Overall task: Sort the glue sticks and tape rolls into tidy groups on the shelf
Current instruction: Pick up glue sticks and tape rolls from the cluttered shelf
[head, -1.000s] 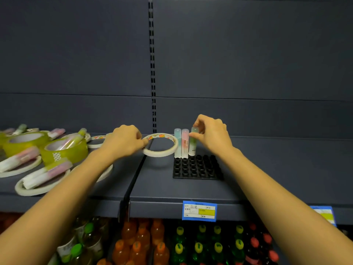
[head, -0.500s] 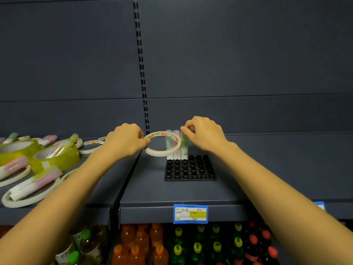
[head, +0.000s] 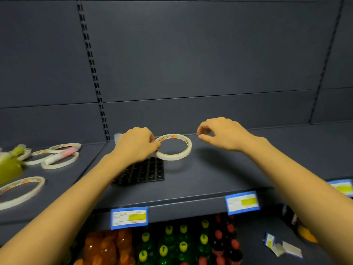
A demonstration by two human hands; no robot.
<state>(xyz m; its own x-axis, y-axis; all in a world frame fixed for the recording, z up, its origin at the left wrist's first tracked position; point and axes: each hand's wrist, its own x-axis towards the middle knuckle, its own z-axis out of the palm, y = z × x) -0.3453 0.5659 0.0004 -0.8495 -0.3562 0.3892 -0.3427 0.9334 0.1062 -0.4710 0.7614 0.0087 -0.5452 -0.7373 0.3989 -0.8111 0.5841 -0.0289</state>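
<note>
Fingers (head: pixel 200 131) of right hand (head: pixel 225 134) now empty; left hand (head: pixel 136 145) still pinches tape roll (head: pixel 180 156).

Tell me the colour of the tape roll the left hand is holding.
The tape roll is cream-white, orange-patterned inside; head view.

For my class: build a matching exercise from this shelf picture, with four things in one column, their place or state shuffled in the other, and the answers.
Column one
1. white tape roll
2. black tray
3. pink glue stick
4. right hand

Column two
A. lies across loose tape rolls at the far left
B. holds nothing
C. pinched at its rim by the left hand
D. flat on the shelf, partly under the left wrist

Pairs: 1-C, 2-D, 3-A, 4-B
</note>
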